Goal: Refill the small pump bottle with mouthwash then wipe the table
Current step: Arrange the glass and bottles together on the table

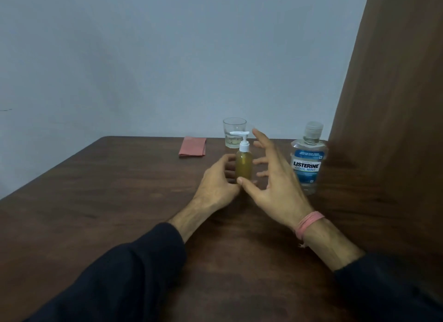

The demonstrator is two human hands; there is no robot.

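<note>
Both hands are flanking the small pump bottle (244,162), which is standing upright mid-tabletop (115,201). Left hand (219,181) is curling around its base; right hand (271,175) is hovering spread and empty, nearer the pump head (241,135); mouthwash bottle (308,157) is standing farther right.

Small pump bottle (244,164) upright, amber liquid, white pump on, mouthwash bottle (307,163) capped, pink cloth (192,146) folded

Dark navy sleeves (134,271) — pink, perhaps thread, wristband (309,222) on right.
</note>
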